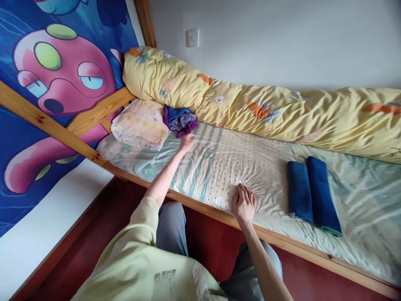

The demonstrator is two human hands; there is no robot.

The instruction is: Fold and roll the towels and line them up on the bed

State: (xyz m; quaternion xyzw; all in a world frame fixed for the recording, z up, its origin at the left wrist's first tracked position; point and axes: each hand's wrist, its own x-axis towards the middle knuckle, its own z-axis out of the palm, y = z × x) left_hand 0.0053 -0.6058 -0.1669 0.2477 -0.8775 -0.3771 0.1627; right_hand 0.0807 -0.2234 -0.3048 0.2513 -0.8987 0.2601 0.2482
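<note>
Left hand (pixel 187 142) stretches across the bed (pixel 219 167), fingers open and reaching for the crumpled pile of blue and purple clothes (pixel 180 120) beside the pillow (pixel 140 124). Right hand (pixel 243 204) lies flat on the sheet, fingers spread, holding nothing. This looks like the pick-up step, calling for a firm pinch on the loose cloth.

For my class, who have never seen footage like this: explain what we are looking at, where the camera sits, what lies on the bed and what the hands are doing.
This is one view from a camera worn on a person's head, looking down at their own bare hands. There is no machine. The left hand stretches out to a crumpled pile of clothes beside the pillow. The right hand rests flat on the sheet, holding nothing. Two folded blue towels lie to the right, and a rolled yellow duvet lies along the wall.
</note>
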